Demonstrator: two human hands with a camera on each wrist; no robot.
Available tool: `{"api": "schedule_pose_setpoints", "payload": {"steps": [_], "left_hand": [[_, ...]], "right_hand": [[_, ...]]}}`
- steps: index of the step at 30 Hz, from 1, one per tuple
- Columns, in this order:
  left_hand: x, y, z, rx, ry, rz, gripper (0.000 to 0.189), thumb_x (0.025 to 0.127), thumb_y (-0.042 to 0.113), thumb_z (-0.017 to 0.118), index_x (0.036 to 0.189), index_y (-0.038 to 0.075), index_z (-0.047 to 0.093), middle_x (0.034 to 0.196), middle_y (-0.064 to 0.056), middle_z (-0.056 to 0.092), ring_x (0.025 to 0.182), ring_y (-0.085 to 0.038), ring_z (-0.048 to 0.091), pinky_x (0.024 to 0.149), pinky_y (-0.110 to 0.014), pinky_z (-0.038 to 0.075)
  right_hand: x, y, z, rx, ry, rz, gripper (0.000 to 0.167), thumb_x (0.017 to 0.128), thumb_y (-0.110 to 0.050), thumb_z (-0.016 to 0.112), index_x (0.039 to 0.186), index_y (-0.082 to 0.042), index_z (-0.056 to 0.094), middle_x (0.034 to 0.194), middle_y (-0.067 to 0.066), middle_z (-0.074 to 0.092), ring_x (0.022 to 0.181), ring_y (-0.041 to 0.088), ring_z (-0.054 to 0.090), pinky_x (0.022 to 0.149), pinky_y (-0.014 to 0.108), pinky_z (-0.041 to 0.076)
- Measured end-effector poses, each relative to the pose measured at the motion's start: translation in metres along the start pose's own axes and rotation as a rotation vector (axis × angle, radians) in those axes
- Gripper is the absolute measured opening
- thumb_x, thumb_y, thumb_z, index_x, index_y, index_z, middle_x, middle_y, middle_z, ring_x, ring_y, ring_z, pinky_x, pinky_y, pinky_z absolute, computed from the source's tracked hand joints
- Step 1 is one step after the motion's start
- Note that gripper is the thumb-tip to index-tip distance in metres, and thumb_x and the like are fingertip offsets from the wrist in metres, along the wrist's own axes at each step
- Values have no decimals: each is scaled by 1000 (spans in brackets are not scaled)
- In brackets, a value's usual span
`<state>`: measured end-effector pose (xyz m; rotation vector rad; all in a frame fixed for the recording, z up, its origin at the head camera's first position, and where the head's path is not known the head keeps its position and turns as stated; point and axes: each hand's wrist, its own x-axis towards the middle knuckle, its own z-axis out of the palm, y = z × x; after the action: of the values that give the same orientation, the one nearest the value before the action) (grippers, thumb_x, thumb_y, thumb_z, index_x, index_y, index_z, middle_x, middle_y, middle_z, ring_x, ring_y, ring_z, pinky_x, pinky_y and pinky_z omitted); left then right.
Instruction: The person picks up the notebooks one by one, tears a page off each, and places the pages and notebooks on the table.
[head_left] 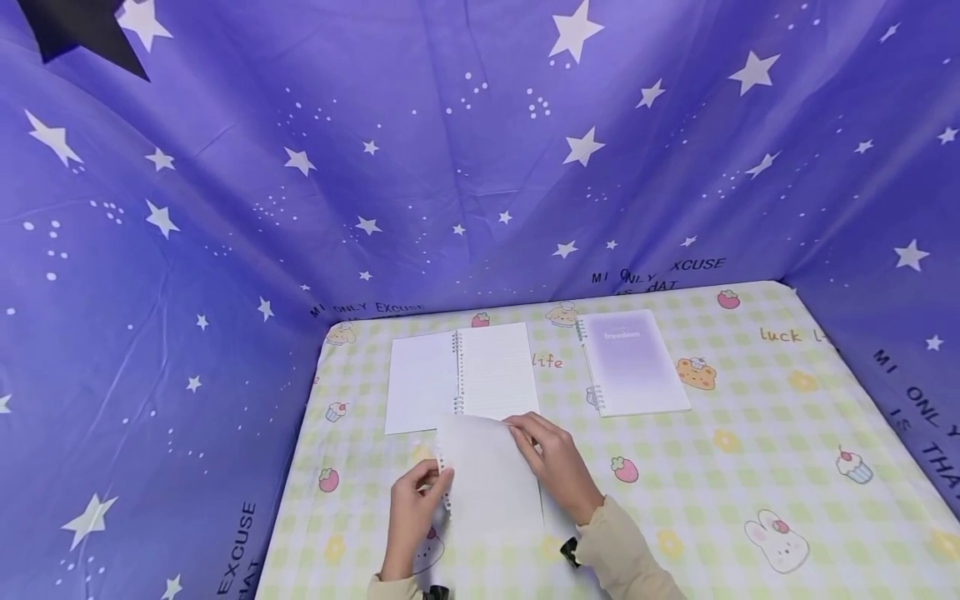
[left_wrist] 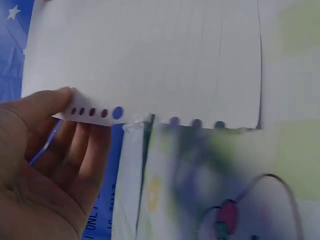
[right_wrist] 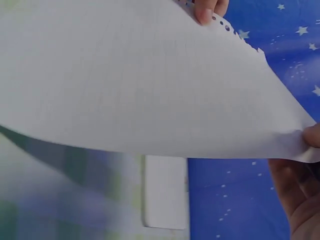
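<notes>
A loose white sheet of paper (head_left: 491,483) with a row of punched holes down its left edge is held up over the near part of the table. My left hand (head_left: 414,504) pinches its holed edge between thumb and fingers, as the left wrist view also shows. At the far right corner, my right hand (head_left: 553,462) pinches the sheet. Some holes along the edge look torn in the right wrist view. Just behind the sheet lies an open spiral notebook (head_left: 495,367) with lined pages; its near edge is partly hidden by the sheet.
A closed spiral notebook (head_left: 633,362) with a purple and white cover lies to the right at the back. The table has a green checked cloth (head_left: 720,517) with cartoon prints. Purple star-printed curtains (head_left: 465,167) hang behind and beside the table.
</notes>
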<state>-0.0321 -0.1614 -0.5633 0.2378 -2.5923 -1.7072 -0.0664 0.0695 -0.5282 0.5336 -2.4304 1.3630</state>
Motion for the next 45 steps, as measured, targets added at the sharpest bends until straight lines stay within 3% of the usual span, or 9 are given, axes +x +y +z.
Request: {"api": "schedule_pose_setpoints", "payload": {"steps": [6,14,22,32,45], "left_hand": [[-4,-10,5,100,-23,-32,15,87,12,75,99,3,74,83,-4,73,72,-7,66,63,-19,55],[-6,-17,11,150,1,-88,21,82,3,76,103,0,72,83,-3,70,68,-6,61,62,-18,54],[-7,-26,17,202,22,-68,50,79,0,78,126,2,62,77,2,58,61,-4,47,56,-18,44],[-7,-22,23,348,42,-71,46,76,0,80,120,1,66,85,4,62,69,-3,54,60,-20,49],[-7,-22,23,385,62,-61,43,74,1,81,115,2,69,85,5,60,68,-4,54,61,-21,48]], "right_hand": [[-7,14,12,-53,-60,79,14,96,-8,64,107,-11,72,100,-2,71,81,5,64,71,24,57],[-14,30,23,-85,-114,152,15,94,-8,67,107,-10,72,108,-2,71,106,19,69,92,36,56],[-14,42,34,-106,-175,194,21,93,-7,68,113,-11,69,114,2,69,110,23,67,95,38,55],[-10,57,43,-169,-245,210,21,92,-4,68,113,-7,68,110,3,67,111,24,63,101,40,51],[-11,65,46,-287,-251,144,26,84,-2,75,109,-6,68,105,2,65,104,21,60,96,37,52]]}}
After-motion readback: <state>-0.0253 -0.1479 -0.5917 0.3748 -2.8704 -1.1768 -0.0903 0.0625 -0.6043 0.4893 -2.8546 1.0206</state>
